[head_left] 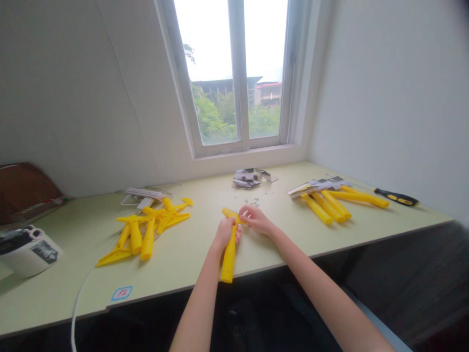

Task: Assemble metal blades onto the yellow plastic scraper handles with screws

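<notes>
A yellow T-shaped handle (229, 254) is held over the table near its front edge, its thick grip pointing toward me. My left hand (224, 233) is wrapped round it just below the crosspiece. At the right end of the crosspiece, my right hand (255, 219) has its fingers pinched together; whatever small item they may hold is too small to make out. Small metal pieces (256, 202) lie scattered just beyond my hands.
Yellow plastic handles (136, 237) are piled at left, near a white container (31, 252). Several yellow-handled scrapers (324, 205) and a black-and-yellow screwdriver (395, 196) lie at right. Flat metal blades (247, 178) sit near the window. A white cable (82, 288) crosses the table's left side.
</notes>
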`<act>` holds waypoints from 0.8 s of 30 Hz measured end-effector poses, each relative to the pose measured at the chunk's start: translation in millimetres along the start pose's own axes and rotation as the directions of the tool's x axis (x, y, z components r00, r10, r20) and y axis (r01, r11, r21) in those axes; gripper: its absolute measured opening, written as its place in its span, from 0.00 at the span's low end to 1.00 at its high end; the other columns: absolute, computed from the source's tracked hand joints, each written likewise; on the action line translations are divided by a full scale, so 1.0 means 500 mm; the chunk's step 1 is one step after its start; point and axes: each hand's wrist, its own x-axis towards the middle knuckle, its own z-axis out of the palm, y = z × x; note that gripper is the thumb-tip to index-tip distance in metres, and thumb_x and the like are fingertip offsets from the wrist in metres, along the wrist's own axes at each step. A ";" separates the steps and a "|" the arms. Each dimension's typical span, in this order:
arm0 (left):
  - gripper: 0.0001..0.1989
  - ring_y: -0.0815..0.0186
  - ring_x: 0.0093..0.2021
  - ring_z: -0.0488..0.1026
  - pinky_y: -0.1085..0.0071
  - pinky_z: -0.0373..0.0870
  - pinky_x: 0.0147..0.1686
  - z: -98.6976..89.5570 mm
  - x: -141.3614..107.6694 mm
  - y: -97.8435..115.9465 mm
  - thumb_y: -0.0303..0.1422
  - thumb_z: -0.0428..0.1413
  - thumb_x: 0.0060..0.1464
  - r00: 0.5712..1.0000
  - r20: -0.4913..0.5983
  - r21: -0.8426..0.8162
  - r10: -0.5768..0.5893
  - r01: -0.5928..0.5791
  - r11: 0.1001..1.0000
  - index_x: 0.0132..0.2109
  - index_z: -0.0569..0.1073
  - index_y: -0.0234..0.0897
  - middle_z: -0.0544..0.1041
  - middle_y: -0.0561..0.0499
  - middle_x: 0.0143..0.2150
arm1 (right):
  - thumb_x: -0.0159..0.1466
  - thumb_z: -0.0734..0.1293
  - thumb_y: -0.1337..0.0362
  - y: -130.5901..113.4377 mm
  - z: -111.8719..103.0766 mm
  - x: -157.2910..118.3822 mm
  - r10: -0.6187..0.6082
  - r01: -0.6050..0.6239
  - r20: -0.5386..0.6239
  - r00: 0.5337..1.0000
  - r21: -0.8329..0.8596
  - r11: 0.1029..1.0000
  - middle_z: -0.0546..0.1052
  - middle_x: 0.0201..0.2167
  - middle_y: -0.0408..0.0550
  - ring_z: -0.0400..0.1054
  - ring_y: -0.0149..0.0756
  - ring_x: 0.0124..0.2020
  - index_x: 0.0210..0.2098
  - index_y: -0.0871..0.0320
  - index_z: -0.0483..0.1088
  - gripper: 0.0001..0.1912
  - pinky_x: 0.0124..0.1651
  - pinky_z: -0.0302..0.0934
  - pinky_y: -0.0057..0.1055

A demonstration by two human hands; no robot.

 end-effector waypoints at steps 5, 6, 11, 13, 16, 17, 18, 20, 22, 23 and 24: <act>0.09 0.73 0.09 0.58 0.75 0.51 0.10 0.000 -0.003 0.004 0.36 0.44 0.46 1.000 0.001 -0.010 0.026 -0.026 1.000 0.26 0.62 0.34 0.66 0.53 0.15 | 0.54 0.64 0.54 -0.015 -0.004 0.000 0.147 -0.143 -0.019 0.989 0.150 0.978 0.70 0.27 0.44 0.63 0.28 0.24 0.38 0.58 0.68 0.17 0.22 0.56 0.23; 0.10 0.73 0.09 0.58 0.75 0.50 0.10 0.000 -0.003 0.005 0.36 0.44 0.46 1.000 0.001 -0.016 0.030 -0.030 0.999 0.26 0.62 0.34 0.66 0.53 0.15 | 0.54 0.64 0.54 -0.017 -0.005 0.000 0.185 -0.177 -0.033 0.982 0.166 0.970 0.70 0.25 0.43 0.62 0.27 0.22 0.38 0.59 0.68 0.17 0.21 0.55 0.22; 0.11 0.74 0.09 0.57 0.75 0.50 0.10 -0.003 -0.003 0.005 0.36 0.43 0.47 0.999 0.034 -0.062 0.041 -0.039 0.997 0.25 0.62 0.34 0.66 0.54 0.15 | 0.53 0.64 0.57 -0.027 -0.010 0.000 0.294 -0.291 0.004 0.956 0.144 0.946 0.65 0.17 0.39 0.54 0.23 0.16 0.30 0.62 0.70 0.13 0.18 0.48 0.22; 0.11 0.74 0.09 0.57 0.75 0.51 0.10 -0.004 -0.002 0.006 0.36 0.44 0.47 0.998 0.051 -0.067 0.041 -0.038 0.997 0.25 0.63 0.33 0.66 0.54 0.15 | 0.52 0.64 0.58 -0.031 -0.009 0.000 0.301 -0.299 0.004 0.954 0.147 0.943 0.65 0.17 0.39 0.52 0.21 0.15 0.28 0.62 0.70 0.12 0.18 0.45 0.22; 0.12 0.74 0.09 0.58 0.76 0.51 0.10 -0.006 -0.002 0.007 0.37 0.44 0.47 0.997 0.069 -0.071 0.044 -0.039 0.997 0.26 0.64 0.32 0.66 0.53 0.15 | 0.51 0.65 0.59 -0.042 -0.007 -0.002 0.311 -0.308 0.017 0.950 0.206 0.929 0.65 0.17 0.39 0.51 0.21 0.15 0.25 0.61 0.69 0.10 0.18 0.43 0.22; 0.12 0.74 0.10 0.58 0.76 0.52 0.10 -0.006 -0.002 0.008 0.37 0.44 0.47 0.996 0.075 -0.072 0.044 -0.039 0.997 0.26 0.64 0.32 0.66 0.53 0.15 | 0.50 0.65 0.59 -0.046 -0.006 -0.003 0.319 -0.318 0.032 0.947 0.229 0.920 0.64 0.17 0.38 0.50 0.21 0.15 0.24 0.61 0.68 0.10 0.17 0.42 0.22; 0.12 0.74 0.10 0.58 0.76 0.51 0.10 -0.006 -0.003 0.008 0.37 0.44 0.47 0.996 0.080 -0.073 0.045 -0.039 0.997 0.26 0.64 0.31 0.66 0.53 0.15 | 0.50 0.65 0.60 -0.049 -0.007 -0.003 0.328 -0.330 0.051 0.943 0.248 0.911 0.63 0.16 0.37 0.49 0.20 0.15 0.23 0.61 0.67 0.09 0.17 0.41 0.22; 0.12 0.74 0.10 0.59 0.76 0.52 0.10 -0.006 -0.005 0.008 0.37 0.45 0.46 0.995 0.092 -0.067 0.040 -0.033 0.997 0.26 0.65 0.31 0.66 0.53 0.15 | 0.50 0.65 0.60 -0.055 -0.008 -0.005 0.340 -0.351 0.088 0.936 0.267 0.897 0.60 0.14 0.36 0.47 0.20 0.14 0.22 0.61 0.65 0.09 0.17 0.38 0.22; 0.13 0.73 0.10 0.60 0.76 0.52 0.10 -0.005 -0.006 0.008 0.37 0.45 0.46 0.995 0.093 -0.055 0.026 -0.021 0.998 0.27 0.65 0.30 0.67 0.52 0.16 | 0.50 0.64 0.61 -0.058 -0.010 -0.006 0.337 -0.355 0.114 0.935 0.262 0.897 0.60 0.14 0.35 0.46 0.20 0.14 0.22 0.61 0.65 0.08 0.17 0.37 0.23; 0.13 0.73 0.10 0.60 0.76 0.53 0.11 -0.004 -0.007 0.008 0.37 0.45 0.46 0.996 0.088 -0.050 0.018 -0.013 0.999 0.27 0.66 0.30 0.67 0.52 0.16 | 0.51 0.64 0.62 -0.058 -0.011 -0.006 0.331 -0.352 0.123 0.935 0.255 0.900 0.60 0.13 0.36 0.45 0.19 0.13 0.22 0.61 0.65 0.08 0.17 0.36 0.23; 0.13 0.73 0.11 0.61 0.76 0.54 0.11 -0.003 -0.007 0.008 0.37 0.45 0.46 0.997 0.081 -0.045 0.008 -0.005 0.999 0.27 0.66 0.30 0.68 0.51 0.16 | 0.51 0.64 0.62 -0.057 -0.012 -0.006 0.326 -0.349 0.128 0.937 0.253 0.902 0.60 0.14 0.36 0.45 0.19 0.13 0.22 0.61 0.65 0.08 0.17 0.36 0.23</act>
